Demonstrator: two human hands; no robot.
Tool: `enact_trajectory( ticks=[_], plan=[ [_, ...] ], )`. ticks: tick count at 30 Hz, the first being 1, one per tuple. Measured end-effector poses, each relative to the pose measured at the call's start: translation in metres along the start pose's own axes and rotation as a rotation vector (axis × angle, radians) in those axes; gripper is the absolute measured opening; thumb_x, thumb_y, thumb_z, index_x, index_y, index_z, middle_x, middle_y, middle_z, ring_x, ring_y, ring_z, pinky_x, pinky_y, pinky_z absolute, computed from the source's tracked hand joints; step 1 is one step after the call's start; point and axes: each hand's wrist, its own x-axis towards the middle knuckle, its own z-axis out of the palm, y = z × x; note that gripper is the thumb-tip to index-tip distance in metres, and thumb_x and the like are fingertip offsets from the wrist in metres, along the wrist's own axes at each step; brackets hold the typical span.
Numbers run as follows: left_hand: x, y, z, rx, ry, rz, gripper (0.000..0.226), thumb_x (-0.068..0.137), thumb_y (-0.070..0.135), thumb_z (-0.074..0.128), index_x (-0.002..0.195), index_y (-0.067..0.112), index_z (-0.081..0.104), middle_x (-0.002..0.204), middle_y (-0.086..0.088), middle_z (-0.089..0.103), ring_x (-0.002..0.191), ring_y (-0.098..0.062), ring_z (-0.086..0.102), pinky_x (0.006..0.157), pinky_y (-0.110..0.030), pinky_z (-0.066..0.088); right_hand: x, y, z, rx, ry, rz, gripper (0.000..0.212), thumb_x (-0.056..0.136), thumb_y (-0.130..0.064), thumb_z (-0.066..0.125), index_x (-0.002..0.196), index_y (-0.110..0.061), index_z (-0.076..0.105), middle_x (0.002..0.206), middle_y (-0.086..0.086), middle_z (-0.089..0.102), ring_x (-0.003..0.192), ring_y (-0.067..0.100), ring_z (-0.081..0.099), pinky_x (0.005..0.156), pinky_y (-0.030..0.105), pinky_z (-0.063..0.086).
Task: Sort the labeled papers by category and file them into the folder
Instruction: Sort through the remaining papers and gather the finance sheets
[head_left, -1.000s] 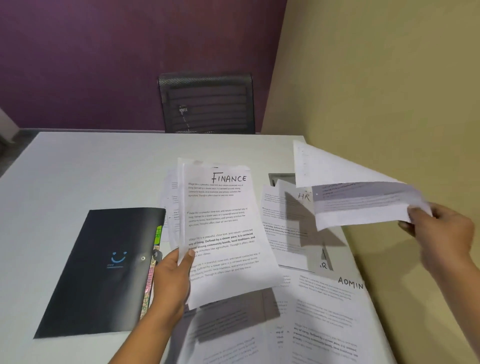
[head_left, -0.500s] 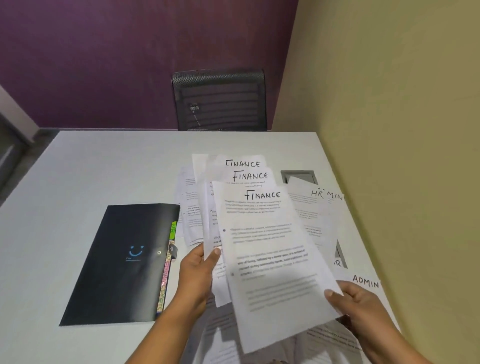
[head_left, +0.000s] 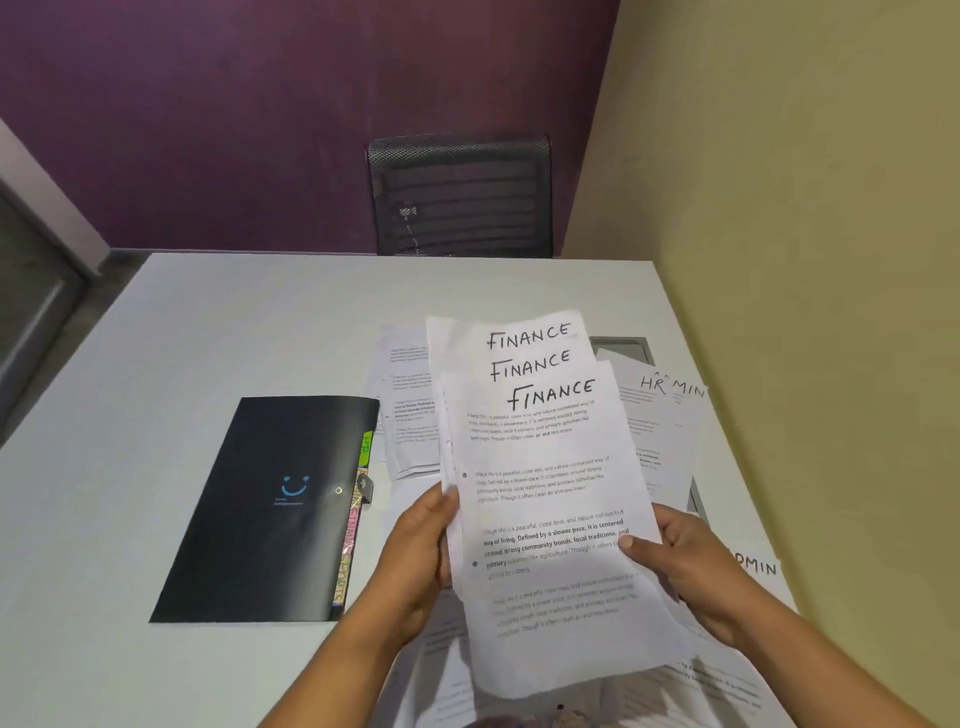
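— What do the papers (head_left: 550, 483) say?
— Three fanned sheets, each headed "FINANCE"; the left hand (head_left: 423, 551) grips their left edge, the right hand (head_left: 691, 566) pinches the right, above the table (head_left: 260, 322).
— The folder (head_left: 265, 509)?
— Black, closed, flat just left of them; a sheet (head_left: 649, 415) marked "HR" lies to the right.

ADMIN label (head_left: 759, 566) half-hidden (behind right hand (head_left: 693, 569))

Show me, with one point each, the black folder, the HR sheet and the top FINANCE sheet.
black folder (head_left: 244, 551), head view, on its plain front cover.
HR sheet (head_left: 647, 408), head view, just under the handwritten label.
top FINANCE sheet (head_left: 545, 467), head view, middle of the printed page.
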Motion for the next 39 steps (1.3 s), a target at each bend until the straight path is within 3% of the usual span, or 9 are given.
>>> enact_trajectory(
  ticks=[3,6,10,13,16,19,33,36,39],
  plan=[
    [-0.003,0.002,-0.002,0.013,0.016,0.055,0.03,0.095,0.015,0.061,0.124,0.016,0.064,0.11,-0.005,0.075,0.099,-0.021,0.072,0.084,-0.035,0.058,-0.003,-0.001,0.006,-0.081,0.033,-0.05,0.029,0.089,0.01,0.062,0.111,-0.006,0.071,0.104,0.01,0.077,0.076,0.013,0.075,0.055,0.013,0.052],
    [-0.004,0.001,-0.002,0.114,0.032,0.084,0.04,0.087,-0.009,0.065,0.12,0.013,0.065,0.115,-0.006,0.074,0.108,-0.025,0.07,0.093,-0.043,0.056,0.002,-0.002,0.011,-0.183,0.064,-0.119,0.023,0.088,0.004,0.067,0.103,-0.011,0.074,0.082,0.002,0.078,0.043,0.01,0.05,0.042,0.02,0.036],
    [-0.003,0.003,0.005,0.196,0.12,0.156,0.03,0.089,-0.006,0.065,0.104,0.019,0.072,0.101,0.0,0.078,0.095,-0.02,0.074,0.082,-0.036,0.06,0.011,-0.004,0.019,-0.254,0.139,-0.208,0.016,0.088,-0.014,0.073,0.1,-0.023,0.075,0.08,-0.005,0.078,0.059,0.019,0.064,0.058,0.031,0.05],
    [-0.004,0.004,0.009,0.246,0.163,0.257,0.027,0.09,-0.001,0.066,0.097,0.025,0.072,0.095,0.006,0.079,0.087,-0.012,0.075,0.071,-0.023,0.059,0.016,-0.002,0.027,-0.281,0.209,-0.266,0.025,0.084,-0.018,0.077,0.099,-0.035,0.068,0.095,-0.017,0.075,0.085,0.001,0.071,0.075,0.023,0.057],
    [-0.007,0.006,0.01,0.289,0.155,0.363,0.026,0.088,0.003,0.07,0.101,0.025,0.069,0.097,0.014,0.077,0.093,-0.006,0.073,0.076,-0.017,0.056,0.019,0.002,0.033,-0.266,0.258,-0.26,0.026,0.08,-0.017,0.081,0.094,-0.034,0.066,0.095,-0.015,0.073,0.08,-0.005,0.07,0.069,0.016,0.056],
    [-0.007,0.004,0.008,0.306,0.2,0.411,0.03,0.084,0.002,0.075,0.1,0.026,0.069,0.096,0.02,0.076,0.093,-0.001,0.072,0.08,-0.014,0.055,0.021,0.006,0.035,-0.275,0.235,-0.264,0.03,0.078,-0.018,0.083,0.103,-0.028,0.069,0.099,-0.01,0.075,0.088,0.003,0.072,0.077,0.025,0.058],
    [0.008,-0.002,0.004,0.264,0.206,0.334,0.019,0.087,0.009,0.073,0.09,0.027,0.077,0.095,0.005,0.079,0.093,-0.015,0.074,0.079,-0.03,0.059,0.04,0.01,0.029,-0.174,0.19,-0.281,0.024,0.083,-0.008,0.077,0.103,-0.02,0.072,0.097,0.0,0.078,0.091,0.012,0.073,0.078,0.03,0.058],
    [0.013,0.007,0.005,0.134,0.186,0.355,0.017,0.089,0.01,0.07,0.104,0.017,0.076,0.105,-0.007,0.077,0.101,-0.026,0.072,0.085,-0.041,0.058,0.046,0.01,0.017,-0.269,0.165,-0.251,0.008,0.091,-0.015,0.069,0.097,-0.014,0.074,0.092,0.006,0.077,0.086,0.017,0.073,0.075,0.035,0.058],
    [0.027,0.015,0.003,0.028,0.181,0.312,0.025,0.095,0.012,0.064,0.119,0.01,0.068,0.115,-0.012,0.073,0.107,-0.032,0.07,0.089,-0.048,0.056,0.05,0.009,0.008,-0.355,0.13,-0.217,0.018,0.096,-0.025,0.059,0.093,-0.015,0.074,0.091,-0.002,0.079,0.083,0.016,0.075,0.074,0.039,0.061]
  ],
)
